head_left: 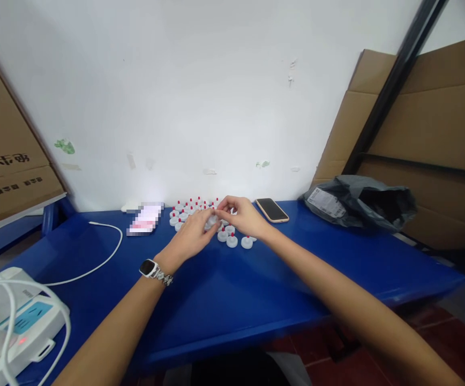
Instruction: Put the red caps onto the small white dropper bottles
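Together, both hands [216,222] pinch one small white, red-tipped cap [213,219].

The scene is evenly and brightly lit, and the white wall [200,96] is rendered pale. A washed-out glare is seen at the far edge of the blue table [337,268], beside a pixelated patch [144,219]. Soft shadows are cast under the forearms. Straight lines are bowed towards the frame edges, and the small caps [232,240] are slightly soft.

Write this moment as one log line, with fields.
left hand: at white caps | right hand: pinching one cap | surface: blue table | nearby: phone
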### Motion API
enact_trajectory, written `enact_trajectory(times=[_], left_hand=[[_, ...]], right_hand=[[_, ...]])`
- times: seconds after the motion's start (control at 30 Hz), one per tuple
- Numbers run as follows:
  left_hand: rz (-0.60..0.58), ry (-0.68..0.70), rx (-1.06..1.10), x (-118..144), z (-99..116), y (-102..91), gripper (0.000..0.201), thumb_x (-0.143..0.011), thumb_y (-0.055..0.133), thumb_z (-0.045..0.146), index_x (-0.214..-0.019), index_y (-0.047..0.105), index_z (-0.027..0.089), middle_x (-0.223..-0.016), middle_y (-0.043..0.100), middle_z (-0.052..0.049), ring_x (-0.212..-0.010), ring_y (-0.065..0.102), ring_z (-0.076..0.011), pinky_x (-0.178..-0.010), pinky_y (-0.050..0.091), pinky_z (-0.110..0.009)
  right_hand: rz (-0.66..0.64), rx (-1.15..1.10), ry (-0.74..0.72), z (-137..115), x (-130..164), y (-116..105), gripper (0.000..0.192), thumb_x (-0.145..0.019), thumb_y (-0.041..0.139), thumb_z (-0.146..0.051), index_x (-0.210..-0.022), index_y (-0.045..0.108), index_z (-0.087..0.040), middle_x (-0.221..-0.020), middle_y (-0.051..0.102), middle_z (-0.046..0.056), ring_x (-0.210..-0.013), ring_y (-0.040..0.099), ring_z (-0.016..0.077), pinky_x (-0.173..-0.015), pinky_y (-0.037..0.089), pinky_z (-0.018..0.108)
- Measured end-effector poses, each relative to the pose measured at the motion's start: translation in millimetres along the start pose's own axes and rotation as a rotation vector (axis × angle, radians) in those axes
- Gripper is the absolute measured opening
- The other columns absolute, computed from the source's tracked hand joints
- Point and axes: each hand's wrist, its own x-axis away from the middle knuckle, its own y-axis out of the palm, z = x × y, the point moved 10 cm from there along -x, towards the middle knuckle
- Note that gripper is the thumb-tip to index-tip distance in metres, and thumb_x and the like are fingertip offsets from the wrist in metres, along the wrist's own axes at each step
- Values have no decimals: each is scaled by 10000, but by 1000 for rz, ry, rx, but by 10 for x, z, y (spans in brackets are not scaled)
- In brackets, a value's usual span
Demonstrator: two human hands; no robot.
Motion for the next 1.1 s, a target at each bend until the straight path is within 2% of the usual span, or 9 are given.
enact_trajectory(times=[0.07, 0.13, 0.23, 0.3, 0.4, 0.67, 0.93, 1.1], left_hand=[[-62, -16, 41, 101, -103, -30, 331, -983, 379, 449, -1099, 574, 208, -1014, 650, -79, -930, 596, -238, -850, 478, -396], [-60, -52, 48, 217, -233, -131, 336, -995, 339, 450, -1046, 566, 207, -1006, 636, -80, -931, 585, -231, -843, 473, -383], [-46, -119, 21, 366, -403, -262, 340, -1000, 308, 449, -963, 540, 202, -956, 615, -73, -918, 571, -227, -849, 465, -387], [-54, -137, 5, 419, -446, -291, 320, -985, 343, 458, -927, 527, 203, -928, 610, -67, -889, 566, -226, -829, 468, -387], [-70, -121, 1, 433, -425, -283, 263, -950, 421, 445, -916, 523, 205, -932, 614, -63, -877, 564, -226, -803, 470, -381], [-103, -97, 21, 431, -407, -219, 154, -950, 402, 333, -903, 489, 215, -942, 608, -56, -902, 569, -228, -828, 460, -388], [-117, -116, 3, 434, -383, -152, 160, -950, 409, 353, -917, 485, 216, -950, 603, -60, -898, 575, -235, -805, 463, -381], [-107, -118, -13, 438, -381, -147, 163, -945, 415, 354, -914, 492, 214, -943, 605, -55, -898, 571, -233, -800, 465, -373]], right_hand=[[12, 7, -15, -47, 8, 136, 161, -908, 506, -289, -923, 605, -163, -812, 691, 17, -725, 615, 125, -709, 437, 244], [-8, 88, -47, -75, 24, 286, 150, -917, 481, -261, -942, 601, -173, -822, 686, 17, -754, 610, 132, -746, 422, 264], [-126, 344, -167, -155, 92, 571, 103, -886, 552, -263, -896, 629, -195, -864, 678, 29, -881, 586, 182, -857, 361, 337], [-212, 493, -236, -188, 155, 740, 119, -873, 600, -314, -892, 642, -204, -907, 668, 49, -955, 552, 224, -886, 319, 379], [-274, 597, -281, -205, 208, 882, 181, -893, 596, -375, -934, 637, -203, -953, 654, 73, -977, 522, 245, -875, 300, 394], [-307, 664, -294, -140, 215, 981, 135, -927, 566, -292, -960, 644, -186, -973, 644, 87, -984, 502, 242, -863, 293, 388], [-270, 682, -294, -135, 261, 925, 236, -931, 559, -386, -993, 647, -176, -984, 646, 98, -981, 494, 252, -873, 298, 409], [-250, 696, -324, -183, 250, 955, 156, -938, 542, -288, -943, 638, -166, -963, 657, 95, -961, 503, 239, -873, 300, 401]])
